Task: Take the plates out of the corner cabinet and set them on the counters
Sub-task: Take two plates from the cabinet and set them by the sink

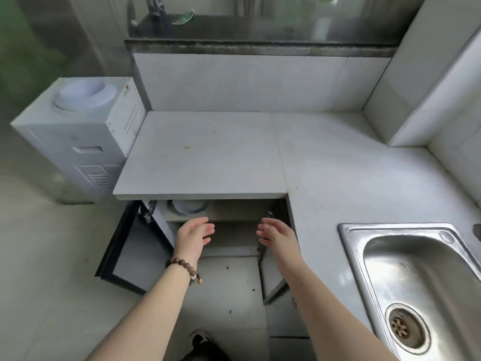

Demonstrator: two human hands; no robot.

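Seen from above, two bare forearms reach forward and down toward an open corner cabinet [223, 222] beneath a pale grey counter [203, 157]. The left hand [194, 234], with a wooden bead bracelet [183, 269] on its wrist, and the right hand [277, 235] are held apart in front of the cabinet opening, palms turned toward each other. The fingers [208, 227] of both hands are spread loosely and hold nothing. A stack of white plates [190, 205] sits on the cabinet's upper shelf, just under the counter's front edge, above and slightly left of the left hand and not touching it. The plates lie farther from the right hand. The cabinet door [130, 246] hangs open to the left of the cabinet. A steel sink [416, 277] is set into the counter to the cabinet's right. A white water dispenser [78, 136] stands on the floor left of the counter.
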